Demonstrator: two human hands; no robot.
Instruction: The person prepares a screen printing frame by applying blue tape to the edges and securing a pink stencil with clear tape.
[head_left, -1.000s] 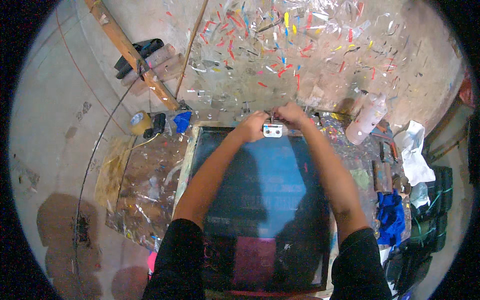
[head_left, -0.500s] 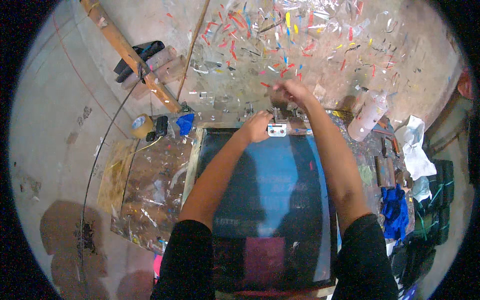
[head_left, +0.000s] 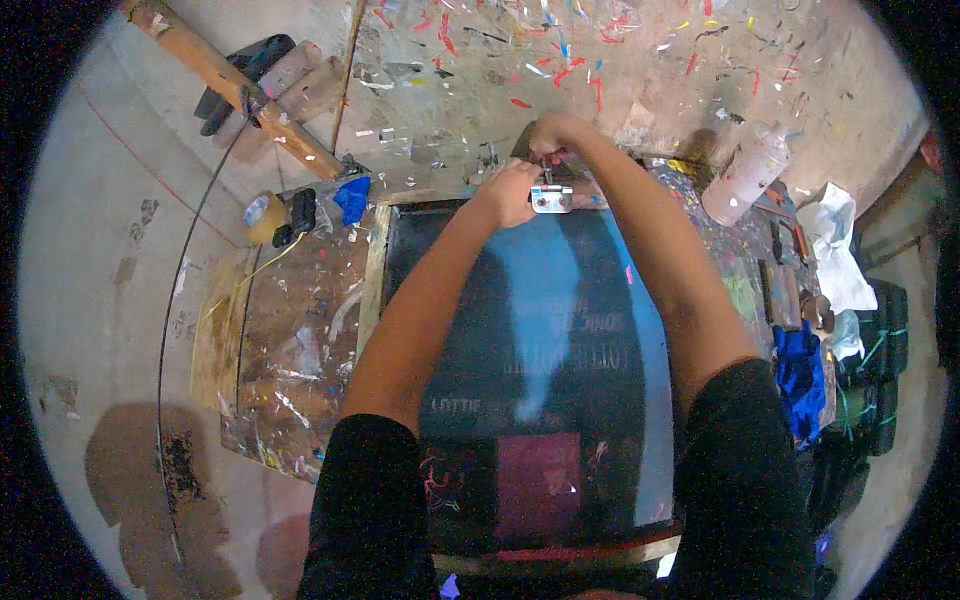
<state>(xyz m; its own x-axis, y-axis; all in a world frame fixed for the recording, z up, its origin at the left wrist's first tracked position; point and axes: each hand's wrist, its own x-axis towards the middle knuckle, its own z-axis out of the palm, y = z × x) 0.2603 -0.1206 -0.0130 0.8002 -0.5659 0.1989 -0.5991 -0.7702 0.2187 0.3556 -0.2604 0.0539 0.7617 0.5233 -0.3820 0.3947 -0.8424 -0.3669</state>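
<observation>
A dark mesh screen in a wooden frame (head_left: 530,380) lies on the paint-spattered bench. A silver metal clamp (head_left: 552,200) sits at the middle of the frame's far edge. My left hand (head_left: 508,188) is closed around the left side of this clamp. My right hand (head_left: 553,138) is just above it, fingers curled at the clamp's upright part; what exactly they grip is too small to make out.
A tape roll (head_left: 262,218), black object (head_left: 293,216) and blue cloth (head_left: 352,200) lie left. At right are a pale bottle (head_left: 745,175), white cloth (head_left: 835,245), blue cloth (head_left: 798,385) and tools. A wooden beam (head_left: 230,80) leans behind, on the left.
My right hand lifted off the clamp half a second ago and is now back just above it. My left hand stays on the clamp. The scene has shifted upward in the picture.
</observation>
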